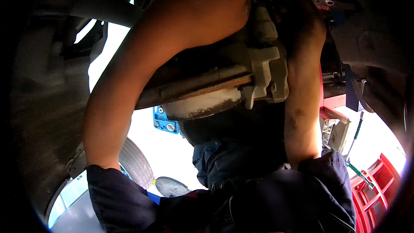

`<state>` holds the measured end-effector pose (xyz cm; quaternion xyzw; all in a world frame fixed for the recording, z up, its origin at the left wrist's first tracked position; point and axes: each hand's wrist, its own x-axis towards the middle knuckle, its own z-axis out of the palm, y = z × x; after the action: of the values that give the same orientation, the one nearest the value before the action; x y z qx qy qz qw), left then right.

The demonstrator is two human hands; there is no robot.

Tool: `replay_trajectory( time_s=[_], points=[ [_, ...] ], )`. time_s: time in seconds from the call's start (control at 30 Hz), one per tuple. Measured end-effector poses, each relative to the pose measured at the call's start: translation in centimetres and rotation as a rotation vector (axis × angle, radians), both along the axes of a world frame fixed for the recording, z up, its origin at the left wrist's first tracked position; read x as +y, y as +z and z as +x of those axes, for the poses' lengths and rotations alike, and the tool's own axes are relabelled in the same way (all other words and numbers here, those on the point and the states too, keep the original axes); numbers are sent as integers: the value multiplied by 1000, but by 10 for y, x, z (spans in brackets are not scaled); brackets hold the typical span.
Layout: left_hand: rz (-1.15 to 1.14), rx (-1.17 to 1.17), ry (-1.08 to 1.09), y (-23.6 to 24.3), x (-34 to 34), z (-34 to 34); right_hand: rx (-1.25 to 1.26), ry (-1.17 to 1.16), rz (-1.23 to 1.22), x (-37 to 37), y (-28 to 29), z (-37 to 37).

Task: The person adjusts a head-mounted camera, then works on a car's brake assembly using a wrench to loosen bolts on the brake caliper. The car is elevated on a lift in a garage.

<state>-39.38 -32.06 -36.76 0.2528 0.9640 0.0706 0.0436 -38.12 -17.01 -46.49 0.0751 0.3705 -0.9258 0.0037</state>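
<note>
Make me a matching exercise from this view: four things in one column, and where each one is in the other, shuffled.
Things
1. right hand
2. grey caliper
3. tyre
4. red frame

Places
A. lower left of the picture, partly behind the left sleeve
B. just left of the right forearm, at mid-picture
C. low at the right side of the picture
D. near the top edge, mostly in shadow

Right pairs: 1-D, 2-B, 3-A, 4-C
</note>
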Motion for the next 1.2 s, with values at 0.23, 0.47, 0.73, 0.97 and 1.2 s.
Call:
replay_trajectory(
  time_s=[0.23, 0.47, 0.73, 0.97, 1.2],
  points=[
    [-68, 131, -21, -8, 5, 9, -176, -1, 193, -12, 8, -10],
    [-268, 379, -105, -17, 5, 10, 65, -159, 451, -15, 2, -7],
    [-568, 208, -170, -6, 15, -4, 140, -197, 714, -15, -26, -21],
    [-293, 228, -198, -18, -5, -24, 196, -32, 815, -21, 6, -8],
    [-201, 238, -235, -2, 6, -11, 211, -151, 706, -14, -37, -40]
  ],
)
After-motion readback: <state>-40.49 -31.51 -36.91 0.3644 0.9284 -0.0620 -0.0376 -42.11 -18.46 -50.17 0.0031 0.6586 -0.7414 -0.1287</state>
